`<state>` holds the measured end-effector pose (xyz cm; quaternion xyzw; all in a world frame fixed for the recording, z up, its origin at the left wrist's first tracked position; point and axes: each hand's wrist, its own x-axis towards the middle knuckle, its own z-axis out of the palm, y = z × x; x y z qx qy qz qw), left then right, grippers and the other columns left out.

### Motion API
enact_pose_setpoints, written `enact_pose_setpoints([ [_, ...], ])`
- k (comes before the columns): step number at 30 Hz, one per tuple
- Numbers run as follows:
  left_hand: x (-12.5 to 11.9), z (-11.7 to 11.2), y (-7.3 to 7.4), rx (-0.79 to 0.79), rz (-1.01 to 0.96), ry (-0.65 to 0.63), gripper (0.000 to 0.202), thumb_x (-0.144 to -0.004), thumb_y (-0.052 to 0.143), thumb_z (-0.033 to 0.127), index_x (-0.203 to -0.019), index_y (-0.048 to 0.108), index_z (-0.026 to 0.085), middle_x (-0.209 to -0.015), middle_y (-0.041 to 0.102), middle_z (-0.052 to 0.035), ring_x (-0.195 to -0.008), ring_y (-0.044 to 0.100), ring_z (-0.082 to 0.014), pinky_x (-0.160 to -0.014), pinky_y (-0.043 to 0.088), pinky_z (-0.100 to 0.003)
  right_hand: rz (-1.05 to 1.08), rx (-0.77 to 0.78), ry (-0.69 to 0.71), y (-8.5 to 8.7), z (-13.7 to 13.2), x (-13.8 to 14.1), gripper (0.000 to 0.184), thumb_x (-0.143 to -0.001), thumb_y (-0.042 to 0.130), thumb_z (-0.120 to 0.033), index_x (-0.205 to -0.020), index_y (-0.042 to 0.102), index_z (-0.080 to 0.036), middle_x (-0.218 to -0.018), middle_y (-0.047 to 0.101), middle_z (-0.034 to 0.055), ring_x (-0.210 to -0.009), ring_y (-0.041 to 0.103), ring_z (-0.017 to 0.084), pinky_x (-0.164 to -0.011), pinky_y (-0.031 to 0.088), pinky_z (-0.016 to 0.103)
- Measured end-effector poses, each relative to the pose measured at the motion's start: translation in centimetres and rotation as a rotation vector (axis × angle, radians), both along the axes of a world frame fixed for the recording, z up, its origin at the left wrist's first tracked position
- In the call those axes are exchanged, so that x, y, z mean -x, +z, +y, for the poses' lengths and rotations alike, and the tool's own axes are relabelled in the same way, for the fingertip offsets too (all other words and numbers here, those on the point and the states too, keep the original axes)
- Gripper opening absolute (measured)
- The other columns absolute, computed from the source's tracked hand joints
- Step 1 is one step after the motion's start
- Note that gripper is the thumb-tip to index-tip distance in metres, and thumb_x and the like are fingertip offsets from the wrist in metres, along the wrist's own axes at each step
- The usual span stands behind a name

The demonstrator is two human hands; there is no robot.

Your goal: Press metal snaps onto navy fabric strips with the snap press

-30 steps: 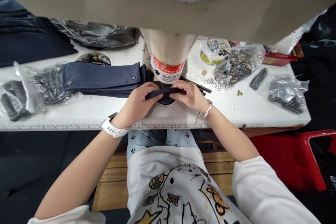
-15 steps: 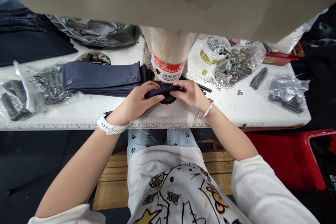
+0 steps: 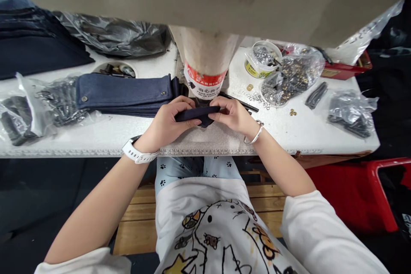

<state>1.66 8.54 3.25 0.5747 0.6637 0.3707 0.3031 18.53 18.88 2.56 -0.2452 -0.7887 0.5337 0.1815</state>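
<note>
Gripping a dark navy fabric strip [image 3: 195,114] from both ends, the left hand [image 3: 170,122] and right hand [image 3: 233,115] are held close together, each clamped on the strip between thumb and fingers. Directions are taken from the hands, with 12 o'clock pointing away from the wearer. The strip is positioned at the foot of a beige machine column [image 3: 205,62], which is marked with a red-and-white warning label [image 3: 204,81] at 12 o'clock. A dark round part [image 3: 203,124] is seen beneath the strip and is probably the machine's lower die, though the view is partly blocked by the fingers. A folded stack of blue fabric bands [image 3: 122,94] fitted with metal snaps is laid at 9 o'clock on a white worktable [image 3: 96,141]. A black coil spring [image 3: 239,102] is placed just beyond the right hand, at 2 o'clock. A clear bag of brass-coloured fasteners [image 3: 292,77] is set farther out at 2 o'clock, and a bag of dark parts [image 3: 353,115] is set at 3 o'clock
</note>
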Motion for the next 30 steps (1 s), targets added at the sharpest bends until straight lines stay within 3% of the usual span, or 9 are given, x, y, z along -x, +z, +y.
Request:
enact_pose_setpoints([
  [4, -0.3, 0.0, 0.0, 0.004, 0.043, 0.009, 0.016, -0.068, 0.064, 0.032, -0.074, 0.061, 0.018, -0.084, 0.058, -0.0019, -0.076, 0.055, -0.015, -0.077, 0.046, -0.027, -0.07, -0.024, 0.009, 0.6, -0.2, 0.0, 0.014, -0.074, 0.057, -0.028, -0.076, 0.055, -0.014, -0.078, 0.051, 0.0014, -0.065, 0.045, 0.009, -0.059, 0.036, 0.023],
  [9, -0.4, 0.0, 0.2, -0.006, 0.05, -0.01, 0.015, -0.07, 0.063, 0.031, -0.077, 0.061, 0.018, -0.084, 0.057, -0.0017, -0.076, 0.054, -0.0146, -0.076, 0.046, -0.027, -0.208, -0.085, -0.051, 2.2, -1.1, 0.1, 0.03, -0.062, 0.072, -0.034, -0.076, 0.055, -0.014, -0.077, 0.051, -0.0004, -0.059, 0.043, 0.007, -0.055, 0.035, 0.022],
  [12, -0.4, 0.1, 0.2, -0.005, 0.043, -0.024, 0.015, -0.071, 0.062, 0.031, -0.076, 0.06, 0.017, -0.083, 0.057, -0.0015, -0.074, 0.053, -0.0138, -0.074, 0.045, -0.026, -0.301, -0.131, -0.08, 3.1, -1.6, 0.3, 0.026, -0.063, 0.073, -0.031, -0.074, 0.056, -0.015, -0.068, 0.054, -0.0025, -0.055, 0.046, 0.007, -0.054, 0.035, 0.021],
  [14, -0.4, 0.1, 0.2, 0.005, 0.04, -0.043, 0.015, -0.071, 0.061, 0.032, -0.076, 0.059, 0.017, -0.081, 0.057, -0.0012, -0.073, 0.053, -0.0133, -0.071, 0.044, -0.025, -0.359, -0.075, -0.066, 3.5, -1.7, 0.5, 0.021, -0.065, 0.071, -0.027, -0.073, 0.055, -0.015, -0.062, 0.055, -0.0038, -0.049, 0.047, 0.006, -0.05, 0.035, 0.021],
  [20, -0.1, 0.5, 0.4, 0.06, 0.064, -0.054, 0.017, -0.071, 0.06, 0.034, -0.074, 0.06, 0.018, -0.076, 0.057, 0.0001, -0.068, 0.052, -0.0131, -0.068, 0.043, -0.025, -0.32, 0.321, 0.015, 3.4, -1.0, 0.9, 0.012, -0.069, 0.065, -0.017, -0.074, 0.055, -0.014, -0.057, 0.059, -0.0034, -0.04, 0.047, 0.004, -0.039, 0.036, 0.017],
  [30, 0.0, 0.6, 0.2, 0.039, -0.004, -0.014, 0.019, -0.076, 0.051, 0.031, -0.074, 0.062, 0.016, -0.08, 0.06, -0.0032, -0.073, 0.054, -0.0141, -0.071, 0.045, -0.026, -0.265, 0.294, 0.038, 2.7, 0.2, 1.1, 0.012, -0.07, 0.065, -0.021, -0.068, 0.058, -0.011, -0.044, 0.055, -0.0056, -0.035, 0.04, 0.001, -0.035, 0.025, 0.015],
])
